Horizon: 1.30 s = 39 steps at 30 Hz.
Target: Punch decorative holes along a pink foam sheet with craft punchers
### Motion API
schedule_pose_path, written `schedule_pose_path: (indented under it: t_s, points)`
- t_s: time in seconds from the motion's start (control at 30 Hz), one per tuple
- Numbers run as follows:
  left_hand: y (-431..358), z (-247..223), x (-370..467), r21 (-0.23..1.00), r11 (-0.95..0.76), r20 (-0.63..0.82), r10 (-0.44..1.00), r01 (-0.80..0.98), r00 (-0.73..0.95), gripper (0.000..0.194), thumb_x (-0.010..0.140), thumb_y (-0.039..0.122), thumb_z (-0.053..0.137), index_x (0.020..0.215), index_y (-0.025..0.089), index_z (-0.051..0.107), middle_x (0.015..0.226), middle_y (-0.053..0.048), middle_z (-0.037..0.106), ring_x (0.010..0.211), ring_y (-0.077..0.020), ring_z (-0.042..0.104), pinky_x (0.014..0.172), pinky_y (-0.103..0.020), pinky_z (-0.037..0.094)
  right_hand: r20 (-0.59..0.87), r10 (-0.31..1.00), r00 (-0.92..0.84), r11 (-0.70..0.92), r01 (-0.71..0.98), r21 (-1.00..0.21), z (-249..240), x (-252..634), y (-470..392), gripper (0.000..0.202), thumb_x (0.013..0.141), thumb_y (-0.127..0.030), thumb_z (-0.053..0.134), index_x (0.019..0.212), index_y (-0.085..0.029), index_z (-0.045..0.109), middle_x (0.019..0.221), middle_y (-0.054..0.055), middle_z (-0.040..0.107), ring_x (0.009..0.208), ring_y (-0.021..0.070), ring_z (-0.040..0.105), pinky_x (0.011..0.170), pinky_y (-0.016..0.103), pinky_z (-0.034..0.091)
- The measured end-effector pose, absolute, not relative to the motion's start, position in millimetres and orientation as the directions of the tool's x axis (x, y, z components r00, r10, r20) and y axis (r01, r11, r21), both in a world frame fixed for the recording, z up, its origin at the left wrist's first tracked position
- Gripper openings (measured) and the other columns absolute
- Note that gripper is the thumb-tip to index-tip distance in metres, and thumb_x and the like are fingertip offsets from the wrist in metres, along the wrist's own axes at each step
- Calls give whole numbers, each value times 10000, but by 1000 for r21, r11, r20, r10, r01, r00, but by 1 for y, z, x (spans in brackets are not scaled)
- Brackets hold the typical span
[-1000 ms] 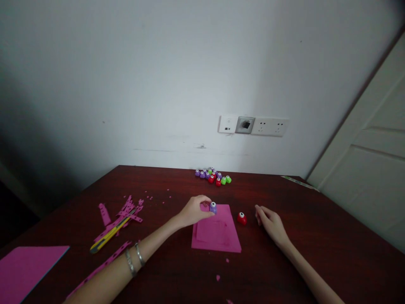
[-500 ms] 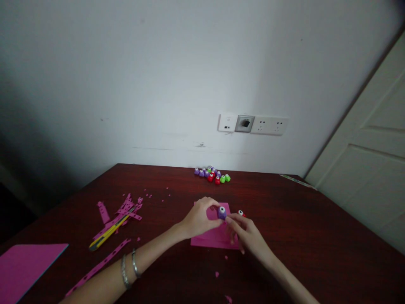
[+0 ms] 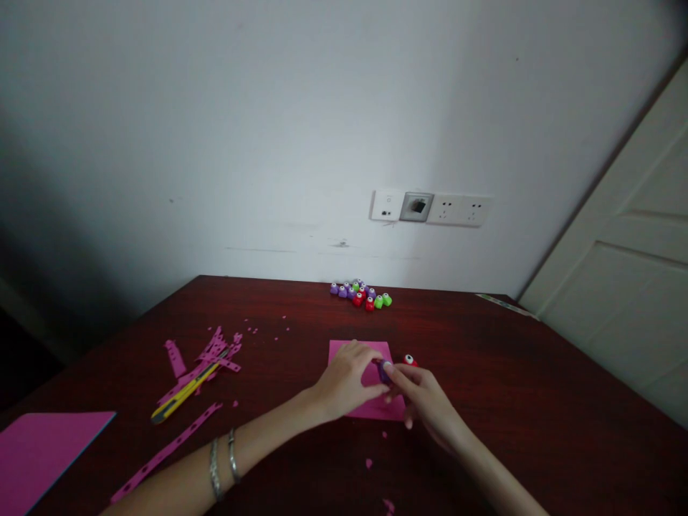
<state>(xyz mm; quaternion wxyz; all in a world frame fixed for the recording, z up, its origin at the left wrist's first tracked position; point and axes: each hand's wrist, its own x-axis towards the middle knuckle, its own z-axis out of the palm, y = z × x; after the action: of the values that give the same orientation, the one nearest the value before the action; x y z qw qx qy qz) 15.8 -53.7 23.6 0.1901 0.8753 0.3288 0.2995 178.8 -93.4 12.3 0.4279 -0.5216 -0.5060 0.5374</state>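
Observation:
A small purple craft punch [image 3: 383, 372] with a white button is held between my two hands, over a pink sheet [image 3: 357, 346]. My left hand [image 3: 350, 380] curves around its left side, with the index fingertip at the top and the thumb lower down. From the right, my right hand [image 3: 424, 398] grips the punch with its thumb over the button; its other fingers curl below. The fingers hide much of the punch, and I cannot tell whether paper is in its slot. A red punch [image 3: 409, 360] sits just beyond my right hand.
Several purple, red and green punches [image 3: 359, 295] cluster near the wall. A yellow utility knife [image 3: 185, 394] lies among pink punched scraps [image 3: 216, 347] at left, with a long punched strip [image 3: 166, 453] nearer me. Another pink sheet [image 3: 48, 455] covers the near-left corner.
My left hand has shifted slightly right and tilted over the punch. My right thumb has moved onto the punch's white button, which showed uncovered before.

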Motion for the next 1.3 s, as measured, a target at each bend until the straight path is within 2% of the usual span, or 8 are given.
schedule_pose_path:
  t_s: [0.13,0.27,0.43,0.53,0.63,0.87,1.13,1.3]
  points:
    - [-38,28,5,422,-694,308,715,584,627,307,739,380,631,971,184,586,976,-55,578,929,-216,496,824,-346,377,-163,983,-80,-153,118,-981,19,198,-88,416,725,-514,601,913,-144,637,737,57,648,680,170,623,301,142,410]
    - [-19,29,-11,373,-658,140,737,654,661,304,732,414,627,915,171,632,930,-73,567,897,-228,507,794,-342,383,-205,957,-204,-151,252,-956,25,219,-84,385,747,-474,590,945,-148,638,931,102,663,856,216,636,323,114,421]
    - [-12,19,-18,371,-663,60,716,650,696,439,682,501,644,980,180,616,966,-85,563,917,-248,499,788,-342,381,-283,908,-310,-170,345,-923,21,230,-84,386,740,-447,604,971,-141,656,889,90,676,819,196,635,380,139,482]
    - [-12,9,-17,328,-666,25,715,670,699,551,620,545,675,1019,175,591,1001,-101,553,935,-275,484,800,-366,373,-309,896,-319,-201,329,-923,16,230,-83,396,716,-446,637,964,-138,653,871,81,670,812,186,628,429,163,521]
    - [-10,3,-16,289,-662,6,724,692,690,571,593,545,693,1007,170,576,1007,-108,540,932,-284,475,795,-372,372,-323,904,-281,-238,297,-925,11,228,-81,408,681,-440,676,948,-135,638,849,70,659,802,182,626,462,188,542]
    - [-5,0,-16,353,-623,-24,740,698,672,554,590,567,682,967,177,570,975,-90,551,918,-265,485,767,-335,374,-351,908,-230,-265,334,-905,12,227,-79,416,655,-476,687,870,-124,636,790,58,650,757,164,631,509,191,541]
    - [-4,-1,-15,421,-571,-57,759,705,648,496,576,544,705,881,176,573,981,-85,517,944,-267,476,779,-341,377,-361,901,-239,-280,313,-908,2,228,-77,423,667,-502,668,853,-124,626,735,41,639,681,141,628,488,190,529]
    - [-4,-2,-15,450,-552,-70,761,702,645,516,567,506,726,929,177,562,1000,-85,518,948,-261,480,774,-335,382,-367,898,-242,-285,315,-905,0,228,-76,423,670,-507,663,861,-132,620,744,41,642,684,142,634,485,189,529]
